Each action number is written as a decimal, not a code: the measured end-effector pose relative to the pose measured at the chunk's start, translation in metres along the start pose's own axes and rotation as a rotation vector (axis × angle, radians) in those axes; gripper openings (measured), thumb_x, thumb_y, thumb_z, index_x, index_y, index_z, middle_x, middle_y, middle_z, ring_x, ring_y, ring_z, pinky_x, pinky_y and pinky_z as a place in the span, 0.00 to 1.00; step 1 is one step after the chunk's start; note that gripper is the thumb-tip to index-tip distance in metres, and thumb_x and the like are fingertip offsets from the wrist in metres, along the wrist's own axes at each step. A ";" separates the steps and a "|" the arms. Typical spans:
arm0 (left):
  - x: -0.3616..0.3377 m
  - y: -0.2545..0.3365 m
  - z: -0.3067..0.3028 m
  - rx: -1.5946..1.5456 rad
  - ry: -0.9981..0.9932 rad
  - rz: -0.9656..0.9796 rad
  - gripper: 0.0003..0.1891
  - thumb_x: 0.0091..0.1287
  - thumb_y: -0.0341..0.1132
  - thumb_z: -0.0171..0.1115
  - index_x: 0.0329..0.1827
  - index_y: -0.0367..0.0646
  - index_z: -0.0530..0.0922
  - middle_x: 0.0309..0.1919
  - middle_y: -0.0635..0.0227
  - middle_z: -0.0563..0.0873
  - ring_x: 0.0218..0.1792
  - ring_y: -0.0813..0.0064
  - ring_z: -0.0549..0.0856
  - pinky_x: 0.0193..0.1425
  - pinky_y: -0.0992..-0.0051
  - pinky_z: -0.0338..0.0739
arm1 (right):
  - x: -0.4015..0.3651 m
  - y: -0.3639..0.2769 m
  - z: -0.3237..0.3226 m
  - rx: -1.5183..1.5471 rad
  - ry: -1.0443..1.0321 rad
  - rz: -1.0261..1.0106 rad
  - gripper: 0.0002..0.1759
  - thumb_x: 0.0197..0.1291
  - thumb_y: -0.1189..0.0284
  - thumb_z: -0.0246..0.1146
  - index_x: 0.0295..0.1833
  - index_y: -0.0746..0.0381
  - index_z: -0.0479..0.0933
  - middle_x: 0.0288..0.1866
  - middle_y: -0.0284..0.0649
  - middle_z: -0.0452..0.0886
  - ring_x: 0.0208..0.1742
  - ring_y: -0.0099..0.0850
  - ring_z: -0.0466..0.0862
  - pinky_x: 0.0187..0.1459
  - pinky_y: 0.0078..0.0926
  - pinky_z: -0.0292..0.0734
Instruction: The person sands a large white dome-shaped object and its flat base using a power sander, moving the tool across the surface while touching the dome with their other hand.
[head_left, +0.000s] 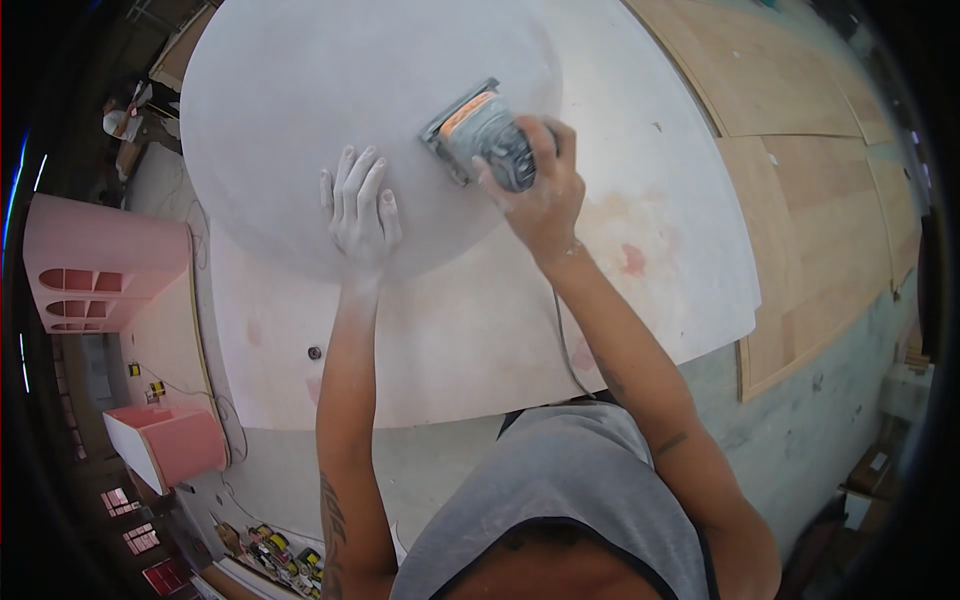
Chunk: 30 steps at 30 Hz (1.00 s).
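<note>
White sheet (pixel 480 350): a broad pale board with faint pink stains, lying under everything the person works on.
Round panel (pixel 330 90): a dusty white disc that rests on the sheet, with its near edge just before the person's wrists.
Plywood boards (pixel 820 230): bare wood panels lying flat to the right, and the sheet overlaps their edge.
Pink shelf unit (pixel 100 265): stands at the left, well apart from the panel.
Pink box (pixel 180 440): sits below the shelf unit, beside the sheet's left edge.
Left hand (pixel 358 210): powdered white, lying flat on the round panel near its edge with fingers spread and holding nothing.
Right hand (pixel 540 195): fingers curled tight around the sander's body.
Sander (pixel 485 135): a grey tool whose pad is flat against the round panel, just right of the left hand.
Cord (pixel 562 340): a thin line running along the right forearm across the sheet.
</note>
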<state>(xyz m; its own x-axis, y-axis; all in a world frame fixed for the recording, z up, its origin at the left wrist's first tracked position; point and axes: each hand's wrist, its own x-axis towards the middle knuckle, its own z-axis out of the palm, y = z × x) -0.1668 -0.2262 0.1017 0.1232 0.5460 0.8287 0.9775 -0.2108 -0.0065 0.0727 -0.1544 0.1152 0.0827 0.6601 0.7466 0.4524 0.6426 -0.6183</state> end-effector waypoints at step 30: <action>0.005 -0.002 -0.008 0.354 -0.297 0.082 0.27 0.68 0.43 0.73 0.70 0.86 0.86 0.83 0.78 0.78 0.86 0.59 0.71 0.93 0.41 0.52 | 0.037 0.056 0.004 0.105 0.039 0.057 0.36 0.53 0.61 0.86 0.68 0.51 0.82 0.60 0.42 0.83 0.48 0.45 0.91 0.44 0.41 0.91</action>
<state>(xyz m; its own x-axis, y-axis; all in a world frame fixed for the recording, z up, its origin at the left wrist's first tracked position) -0.1692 -0.2293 0.1103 0.1959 0.7585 0.6215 0.9543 -0.0015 -0.2989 0.0976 -0.0929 0.1075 0.1410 0.6824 0.7172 0.3506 0.6431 -0.6808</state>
